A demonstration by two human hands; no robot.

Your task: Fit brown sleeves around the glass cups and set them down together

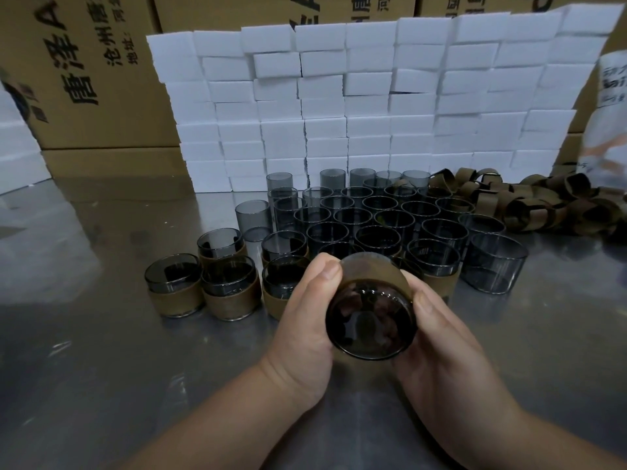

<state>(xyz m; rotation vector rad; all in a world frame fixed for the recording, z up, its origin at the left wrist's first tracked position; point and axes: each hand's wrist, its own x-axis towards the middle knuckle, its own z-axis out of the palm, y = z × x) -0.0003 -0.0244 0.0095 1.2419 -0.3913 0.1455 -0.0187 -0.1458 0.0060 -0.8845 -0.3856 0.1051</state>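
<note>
I have the glass cup (369, 320) lifted off the metal table (101, 334), tilted with one end toward me; I cannot tell whether that end is the mouth or the base. My left hand (305, 310) curls round it from 9 o'clock and my right hand (437, 334) from 3 o'clock, each thumb lying along the cup's side; the brown sleeve (369, 269) wraps its far end, and I judge this two-sided hold is there to keep the band square while it is seated, since a one-sided push would likely skew it.

Just beyond my left hand, at 10 o'clock, the sleeved cups (230, 296) stand upright and close together, bands low on the glass; that is where I take this one to belong, and the free spot looks to be the near edge of that cluster; setting it down asks for care, as glass would be meeting glass.

At 12 to 1 o'clock the bare cups (390, 225) crowd in rows, touching or nearly so, and block any straight reach farther back; at 2 o'clock, well apart, lies the heap of loose sleeves (543, 205).

Behind everything rises a wall of white foam blocks (373, 96), and past it cardboard boxes (101, 79).
</note>
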